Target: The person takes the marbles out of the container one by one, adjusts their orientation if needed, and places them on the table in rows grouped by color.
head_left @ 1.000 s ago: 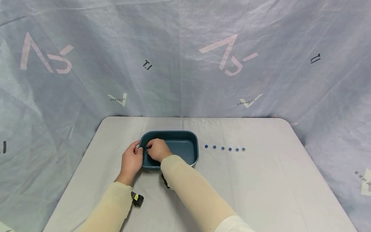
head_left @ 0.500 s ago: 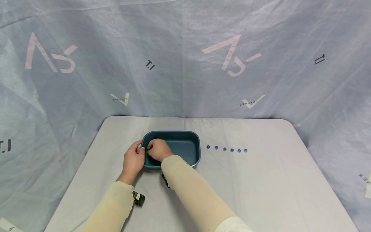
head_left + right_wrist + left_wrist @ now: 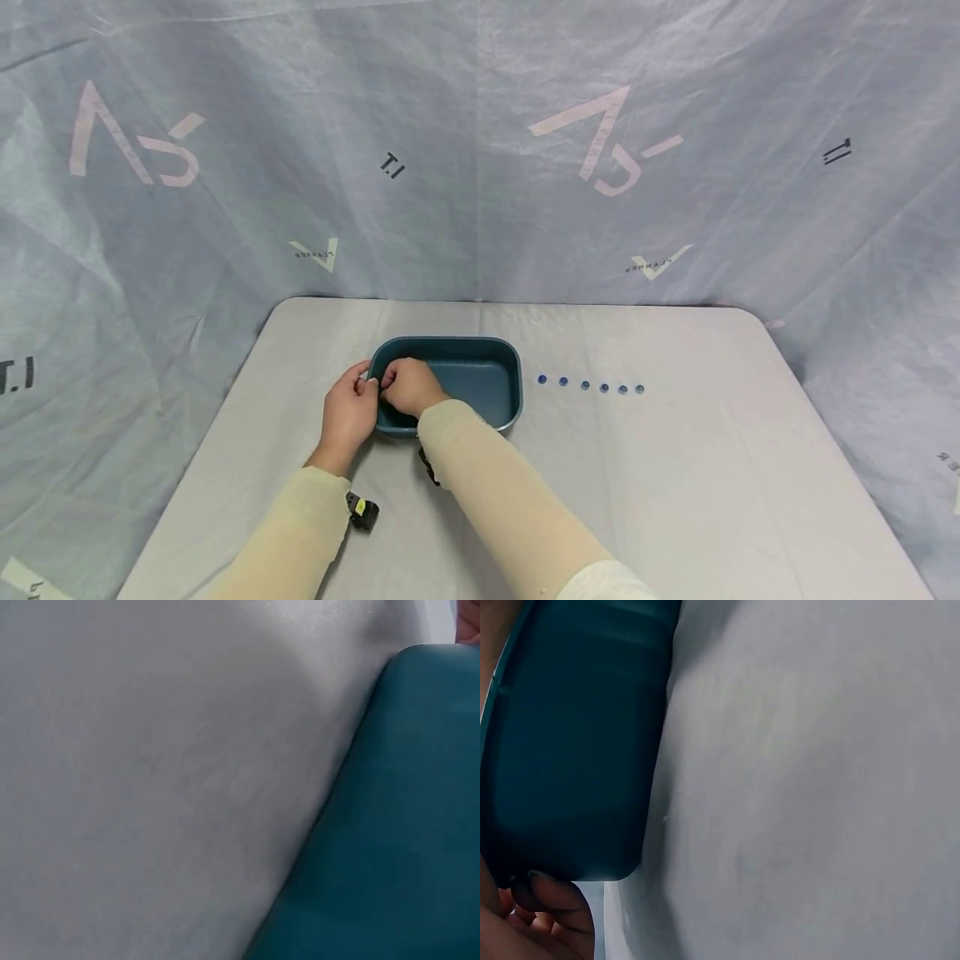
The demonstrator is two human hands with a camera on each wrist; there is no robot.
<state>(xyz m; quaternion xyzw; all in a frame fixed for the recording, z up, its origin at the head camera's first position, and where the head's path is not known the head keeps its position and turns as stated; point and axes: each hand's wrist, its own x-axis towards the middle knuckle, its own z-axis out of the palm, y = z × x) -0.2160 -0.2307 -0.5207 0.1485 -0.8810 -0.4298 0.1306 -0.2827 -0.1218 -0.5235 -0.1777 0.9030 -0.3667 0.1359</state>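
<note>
Head view: little has changed; I see the right hand (image 3: 414, 387) still inside the blue box (image 3: 483, 382) on the worktop (image 3: 675, 467), left hand (image 3: 350, 417) at its left end, so that spot seems not done. Left wrist: it touches the box. Right wrist: box side; can't tell if either grip pinches anything.

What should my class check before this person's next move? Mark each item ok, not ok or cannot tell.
1. The bin stands upright on the table: ok.
2. The left hand touches the bin's left end: ok.
3. The right hand is inside the bin: ok.
4. The six small blue pieces lie apart, in a row right of the bin: ok.
5. The right hand holds something: cannot tell; its grip is hidden.
</note>
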